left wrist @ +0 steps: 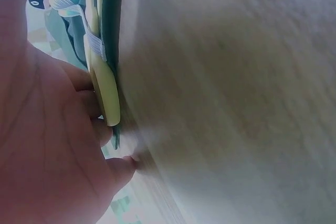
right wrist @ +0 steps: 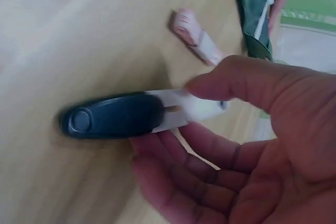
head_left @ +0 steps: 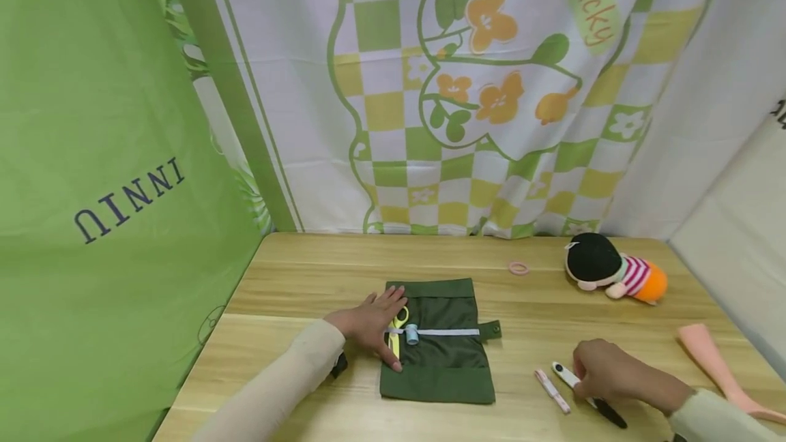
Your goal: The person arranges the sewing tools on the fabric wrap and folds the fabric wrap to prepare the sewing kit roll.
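Observation:
A dark green fabric roll-up pouch (head_left: 443,385) lies unfolded on the table. My left hand (head_left: 367,326) rests on its left edge with fingers spread, next to yellow-handled scissors (head_left: 395,345). The scissors and a light blue thread spool (head_left: 412,335) sit under a white elastic band (head_left: 451,332). To the right, my right hand (head_left: 606,370) pinches a slim white-and-black tool (right wrist: 113,116) between thumb and fingers, gripping its white part; its exact kind is unclear. A folded pink measuring tape (head_left: 552,391) lies just left of that tool.
A doll (head_left: 614,268) in a striped top lies at the back right, with a pink ring (head_left: 518,269) to its left. A salmon-pink flat object (head_left: 715,363) lies near the right edge. Something small and black (head_left: 339,365) is partly hidden by the left forearm.

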A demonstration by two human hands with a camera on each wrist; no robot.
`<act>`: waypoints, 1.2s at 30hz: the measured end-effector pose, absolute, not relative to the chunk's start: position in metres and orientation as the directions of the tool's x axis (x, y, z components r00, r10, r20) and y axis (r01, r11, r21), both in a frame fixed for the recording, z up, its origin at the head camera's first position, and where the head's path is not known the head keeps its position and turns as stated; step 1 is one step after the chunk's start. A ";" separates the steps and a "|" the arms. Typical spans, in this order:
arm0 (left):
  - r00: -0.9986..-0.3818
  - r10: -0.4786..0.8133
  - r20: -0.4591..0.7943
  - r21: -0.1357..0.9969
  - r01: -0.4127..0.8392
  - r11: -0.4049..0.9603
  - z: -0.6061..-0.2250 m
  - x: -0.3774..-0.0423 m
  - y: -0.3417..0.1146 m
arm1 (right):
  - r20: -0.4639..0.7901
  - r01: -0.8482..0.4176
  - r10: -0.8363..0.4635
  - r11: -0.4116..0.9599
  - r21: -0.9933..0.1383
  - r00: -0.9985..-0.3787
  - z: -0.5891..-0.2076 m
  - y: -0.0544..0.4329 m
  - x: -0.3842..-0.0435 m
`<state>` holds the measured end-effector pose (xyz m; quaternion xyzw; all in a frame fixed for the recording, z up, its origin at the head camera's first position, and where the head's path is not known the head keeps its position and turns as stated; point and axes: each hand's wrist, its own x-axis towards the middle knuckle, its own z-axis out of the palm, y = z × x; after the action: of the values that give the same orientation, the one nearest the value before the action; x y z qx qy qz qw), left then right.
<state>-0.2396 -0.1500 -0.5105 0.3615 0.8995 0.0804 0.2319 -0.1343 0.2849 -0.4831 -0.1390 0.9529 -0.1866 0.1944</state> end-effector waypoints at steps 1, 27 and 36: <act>-0.632 0.687 -0.359 0.308 0.615 0.726 -0.510 -0.240 -0.150 | -0.324 -0.165 -0.309 0.899 -0.405 -0.894 -0.482 0.282 -0.138; -0.635 0.676 -0.373 0.299 0.608 0.736 -0.521 -0.243 -0.145 | -0.103 -0.168 -0.516 0.451 -0.877 -0.850 -0.481 0.097 -0.286; -0.651 0.676 -0.344 0.293 0.610 0.736 -0.519 -0.244 -0.152 | -0.010 -0.182 -0.469 0.362 -0.914 -0.883 -0.501 0.092 -0.287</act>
<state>-0.2436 -0.1521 -0.5186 0.3551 0.9055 0.0757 0.2195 -0.2867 0.0924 -0.5013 -0.1999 0.8139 -0.5283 0.1359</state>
